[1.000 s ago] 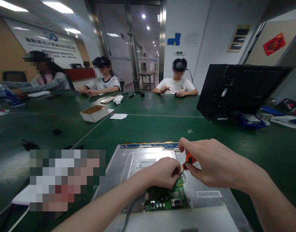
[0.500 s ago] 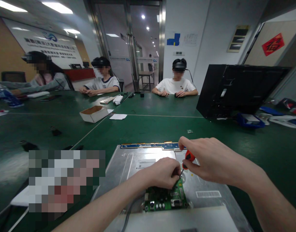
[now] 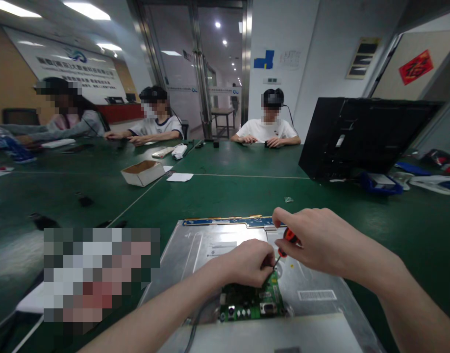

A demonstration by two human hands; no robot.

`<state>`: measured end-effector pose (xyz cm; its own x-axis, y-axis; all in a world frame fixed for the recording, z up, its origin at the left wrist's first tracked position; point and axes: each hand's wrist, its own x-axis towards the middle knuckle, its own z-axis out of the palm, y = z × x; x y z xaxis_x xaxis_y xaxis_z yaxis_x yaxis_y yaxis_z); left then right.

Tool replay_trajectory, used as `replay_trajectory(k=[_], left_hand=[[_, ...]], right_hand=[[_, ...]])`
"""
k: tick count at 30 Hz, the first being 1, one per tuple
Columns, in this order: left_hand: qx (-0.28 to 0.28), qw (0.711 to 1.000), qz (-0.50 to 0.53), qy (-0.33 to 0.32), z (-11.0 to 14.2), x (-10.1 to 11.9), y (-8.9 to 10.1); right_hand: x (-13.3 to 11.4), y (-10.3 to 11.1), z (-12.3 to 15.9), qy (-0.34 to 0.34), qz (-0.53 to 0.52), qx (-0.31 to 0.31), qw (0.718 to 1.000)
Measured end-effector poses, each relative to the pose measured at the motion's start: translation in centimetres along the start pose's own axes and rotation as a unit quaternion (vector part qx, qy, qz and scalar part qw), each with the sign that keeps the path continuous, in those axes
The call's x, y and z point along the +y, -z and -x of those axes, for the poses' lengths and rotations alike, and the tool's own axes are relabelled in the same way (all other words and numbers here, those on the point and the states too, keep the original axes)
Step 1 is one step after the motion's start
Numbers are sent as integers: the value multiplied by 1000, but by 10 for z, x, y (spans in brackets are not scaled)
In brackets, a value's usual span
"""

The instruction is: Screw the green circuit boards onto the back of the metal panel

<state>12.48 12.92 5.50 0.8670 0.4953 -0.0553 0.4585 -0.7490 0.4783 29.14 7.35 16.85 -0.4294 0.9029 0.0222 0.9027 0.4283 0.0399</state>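
Observation:
A red-and-black screwdriver [image 3: 290,237] is gripped in my right hand [image 3: 316,238], its thin shaft slanting down to the far corner of a green circuit board [image 3: 250,301]. Beside the shaft's tip, my left hand [image 3: 249,262] is closed with fingers pinched together over the board's far edge. Whatever it may pinch is hidden. Under the board lies a silver metal panel [image 3: 316,279] with a barcode label [image 3: 316,295]. A narrow blue circuit strip [image 3: 225,222] runs along the panel's far edge. A grey cable [image 3: 194,329] leads off the board's left side.
A black screen [image 3: 364,137] stands at the right, with a blue tray [image 3: 381,184] by its base. An open white box [image 3: 143,174] and paper [image 3: 180,177] lie ahead on the green table [image 3: 247,191]. Several people sit across the table.
My right hand has turned the screwdriver handle slightly and shifted a little to the right. The left hand and the board keep their places.

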Motion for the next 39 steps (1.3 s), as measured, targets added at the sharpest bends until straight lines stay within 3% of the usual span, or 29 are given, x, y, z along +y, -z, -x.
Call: replay_trajectory(k=[6,14,23,33,39], left_hand=[[-2,1000,2,-6,0,0,1],[-7,1000,2,-7,0,0,2],[-8,1000,1,6,0,2,4],[-8,1000,7,0,0,0,2],[-6,1000,11,1,-1,-2,0]], right_hand=[[0,1,2,26,-53,0,998],[0,1,-2,4,14,-5,1000],[0,2,4,44,-52,-3,998],[0,2,-2,8,9,-8,1000],[-1,4,5,50,-54,-7,997]])
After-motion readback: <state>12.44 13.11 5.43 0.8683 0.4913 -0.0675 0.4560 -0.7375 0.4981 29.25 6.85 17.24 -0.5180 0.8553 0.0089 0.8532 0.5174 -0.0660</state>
